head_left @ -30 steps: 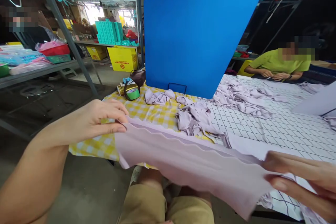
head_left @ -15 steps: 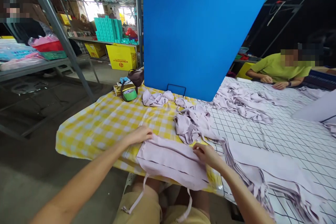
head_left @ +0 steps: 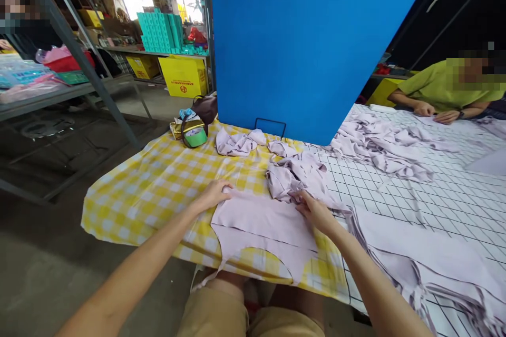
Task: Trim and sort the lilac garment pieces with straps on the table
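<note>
A pale lilac garment piece (head_left: 263, 226) lies flat on the yellow checked cloth (head_left: 158, 184) at the table's near edge, its straps hanging over the edge. My left hand (head_left: 213, 195) rests on its far left corner, fingers curled onto the cloth. My right hand (head_left: 314, 209) presses its far right corner, fingers pinched on the fabric. A crumpled heap of lilac pieces (head_left: 294, 176) sits just beyond my right hand.
A blue upright board (head_left: 300, 47) stands across the table. A green tape roll (head_left: 194, 134) and small bag lie at far left. More lilac pieces (head_left: 379, 145) cover the white grid cloth (head_left: 454, 195). A person in a green shirt (head_left: 438, 89) sits at far right.
The garment piece, held up and stretched between both hands a second ago, now lies flat on the table. Both hands slid it farther onto the cloth.
</note>
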Motion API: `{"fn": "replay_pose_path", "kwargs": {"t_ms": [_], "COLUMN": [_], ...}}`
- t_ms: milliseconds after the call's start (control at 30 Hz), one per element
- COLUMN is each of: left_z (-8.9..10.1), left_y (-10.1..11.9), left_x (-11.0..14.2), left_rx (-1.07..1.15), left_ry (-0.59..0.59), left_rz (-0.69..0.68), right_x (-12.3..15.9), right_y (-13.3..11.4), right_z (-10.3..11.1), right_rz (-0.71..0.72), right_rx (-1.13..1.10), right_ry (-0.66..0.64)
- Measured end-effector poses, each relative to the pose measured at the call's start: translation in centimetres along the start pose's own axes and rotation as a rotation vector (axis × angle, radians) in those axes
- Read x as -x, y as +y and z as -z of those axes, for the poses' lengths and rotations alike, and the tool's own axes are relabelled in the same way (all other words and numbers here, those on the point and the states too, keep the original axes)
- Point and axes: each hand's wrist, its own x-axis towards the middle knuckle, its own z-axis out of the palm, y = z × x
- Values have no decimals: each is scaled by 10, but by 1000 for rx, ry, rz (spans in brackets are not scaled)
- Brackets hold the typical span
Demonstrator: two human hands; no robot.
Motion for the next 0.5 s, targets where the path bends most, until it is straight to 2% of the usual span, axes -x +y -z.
{"fn": "replay_pose_path", "kwargs": {"t_ms": [133,200,267,500], "left_z": [-3,-6,-10,-19], "left_y": [-7,-11,-15,-17], "left_x": [5,6,5,13], "left_rx": [113,183,249,346], "left_ry": [-33,-60,-38,98], "left_rz": [-72,-57,-52,-26], "right_x": [27,35,36,28], "right_y": [10,17,21,20], "right_z": [8,9,5,-18], "right_rz": [64,35,-6,-61], "right_rx": [-109,-138,-135,-114], "right_ry": [-46,-90,-88,181]}}
